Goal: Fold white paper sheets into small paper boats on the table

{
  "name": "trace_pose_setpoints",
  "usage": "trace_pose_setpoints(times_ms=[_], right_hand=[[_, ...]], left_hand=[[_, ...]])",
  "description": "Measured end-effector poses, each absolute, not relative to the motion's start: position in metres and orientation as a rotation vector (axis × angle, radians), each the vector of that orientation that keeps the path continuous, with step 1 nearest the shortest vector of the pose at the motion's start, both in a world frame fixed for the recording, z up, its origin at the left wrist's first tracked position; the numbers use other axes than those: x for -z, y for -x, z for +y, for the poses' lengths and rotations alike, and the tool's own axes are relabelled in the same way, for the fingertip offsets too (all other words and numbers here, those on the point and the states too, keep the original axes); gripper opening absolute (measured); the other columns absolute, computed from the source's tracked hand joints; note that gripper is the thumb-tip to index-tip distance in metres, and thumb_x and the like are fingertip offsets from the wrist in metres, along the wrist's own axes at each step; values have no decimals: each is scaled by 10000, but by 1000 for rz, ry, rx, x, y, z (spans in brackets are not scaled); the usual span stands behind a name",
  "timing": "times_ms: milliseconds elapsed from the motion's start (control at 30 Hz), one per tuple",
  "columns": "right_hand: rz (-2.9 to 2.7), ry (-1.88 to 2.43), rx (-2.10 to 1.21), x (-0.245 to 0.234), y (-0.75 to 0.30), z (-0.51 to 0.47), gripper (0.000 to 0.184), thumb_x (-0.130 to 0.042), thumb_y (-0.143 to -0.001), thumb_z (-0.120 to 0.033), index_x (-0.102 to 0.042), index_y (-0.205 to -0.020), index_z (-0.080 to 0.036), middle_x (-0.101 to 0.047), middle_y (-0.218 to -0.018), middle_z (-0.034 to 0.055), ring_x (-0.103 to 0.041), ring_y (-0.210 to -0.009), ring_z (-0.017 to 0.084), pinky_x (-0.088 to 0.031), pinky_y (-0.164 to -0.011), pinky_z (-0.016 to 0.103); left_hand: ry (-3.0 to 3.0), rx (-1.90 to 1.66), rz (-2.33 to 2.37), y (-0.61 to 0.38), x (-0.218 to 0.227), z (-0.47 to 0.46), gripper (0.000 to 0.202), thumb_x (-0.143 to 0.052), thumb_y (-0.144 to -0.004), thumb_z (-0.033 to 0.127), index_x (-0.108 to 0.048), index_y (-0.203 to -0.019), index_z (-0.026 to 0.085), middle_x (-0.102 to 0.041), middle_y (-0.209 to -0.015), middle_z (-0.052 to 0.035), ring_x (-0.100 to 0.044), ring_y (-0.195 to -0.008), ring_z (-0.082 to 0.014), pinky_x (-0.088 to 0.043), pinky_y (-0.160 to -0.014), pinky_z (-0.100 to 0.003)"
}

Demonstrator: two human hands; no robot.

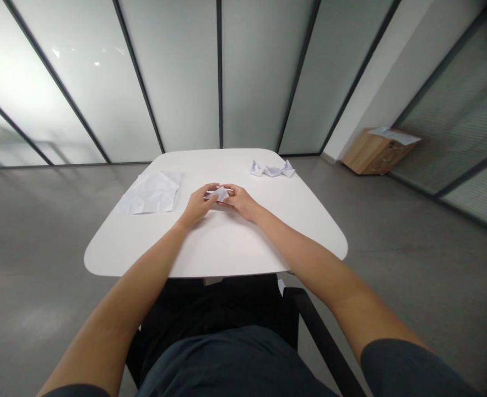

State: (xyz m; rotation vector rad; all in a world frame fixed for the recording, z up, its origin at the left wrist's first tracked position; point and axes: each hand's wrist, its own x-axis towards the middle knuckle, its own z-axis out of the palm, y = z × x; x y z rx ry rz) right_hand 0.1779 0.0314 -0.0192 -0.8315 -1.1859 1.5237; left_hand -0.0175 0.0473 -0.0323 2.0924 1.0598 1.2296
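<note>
"What's in the grip?"

"A small folded piece of white paper (219,193), pinched between the left hand (200,205) and the right hand (241,201). Both are closed on it."

"Which way does it point, and where is it?"

"Its long axis runs roughly side to side, across the white desk (227,248), and it's held just above the surface, toward the middle."

"What's nearby?"

"A creased, opened sheet of paper (150,193) lies flat to the left. A folded paper shape (272,169) sits near the far edge, to the right."

"And the room?"

"Grey polished floor (41,248), frosted glass partitions (177,71), and a wooden drawer cabinet (375,154) off to the right, with papers (392,135) on top."
</note>
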Motion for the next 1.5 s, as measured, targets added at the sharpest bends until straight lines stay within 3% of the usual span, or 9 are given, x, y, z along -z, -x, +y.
trace_pose_setpoints(times_ms=[100, 200, 400, 567, 767, 900, 1133, 1367, 1500], right_hand=[[-1180, 816, -1522, 18, -178, 32, 515, -744, -715, -11, -662, -1177, -224, -793, -984, -1, -754, -946, 181, -636, -1016, 404], [-1123, 799, -1529, 12, -179, 32, 566, -693, -722, -26, -660, -1241, -248, -790, -994, -9, -748, -955, 183, -650, -964, 395], [-1058, 873, -1547, 9, -182, 35, 383, -653, -788, -91, -701, -1146, -217, -785, -968, 8, -718, -841, 162, -645, -825, 335], [-1015, 926, -1462, 14, -181, 40, 390, -646, -763, -67, -687, -1122, -214, -764, -939, 8, -711, -833, 178, -652, -804, 366], [-1007, 994, -1376, 16, -189, 45, 539, -642, -795, -111, -650, -1313, -258, -719, -852, -31, -658, -708, 132, -597, -685, 257], [-1041, 971, -1459, 16, -191, 43, 450, -645, -820, -99, -685, -1243, -249, -756, -982, -5, -696, -769, 137, -612, -723, 281], [-1003, 1023, -1515, 15, -191, 43, 310, -569, -893, -46, -726, -1116, -193, -766, -903, 16, -687, -745, 138, -598, -686, 260], [-979, 1034, -1592, 12, -191, 42, 250, -625, -909, -82, -712, -1130, -161, -770, -905, 60, -715, -772, 184, -639, -797, 359], [-985, 1053, -1592, 12, -191, 39, 296, -611, -891, -77, -721, -1158, -144, -759, -852, 51, -699, -759, 176, -636, -830, 357]], left_hand=[[-1990, -1269, 1035, 18, 33, 50, 361, -682, -933, 408, -740, -1206, 178, -765, -1219, -110, -735, -1022, -234, -603, -924, -363], [-1803, -1315, 969, 17, 35, 55, 400, -628, -973, 539, -742, -1118, 184, -772, -1111, -83, -731, -957, -206, -616, -882, -348], [-1751, -1306, 970, 18, 36, 56, 433, -766, -867, 580, -736, -1016, 174, -782, -1101, -97, -724, -925, -205, -592, -846, -322], [-1870, -1222, 1010, 20, 29, 48, 464, -791, -848, 557, -775, -1099, 167, -793, -1059, -105, -727, -926, -220, -565, -871, -333], [-1953, -1067, 1020, 23, 27, 48, 580, -805, -823, 570, -787, -1241, 169, -798, -927, -86, -732, -844, -219, -544, -805, -315], [-1973, -1031, 1059, 26, 25, 47, 590, -779, -839, 590, -797, -1232, 150, -771, -784, -63, -713, -758, -208, -529, -731, -300], [-1946, -994, 1026, 28, 20, 40, 600, -823, -834, 501, -760, -1344, 192, -811, -1038, -104, -719, -849, -216, -559, -778, -329], [-1939, -967, 985, 32, 20, 42, 617, -802, -837, 505, -753, -1347, 161, -792, -896, -75, -674, -723, -188, -528, -692, -315], [-1953, -881, 991, 33, 21, 41, 592, -773, -829, 386, -728, -1383, 183, -797, -993, -77, -684, -786, -196, -543, -720, -317]])
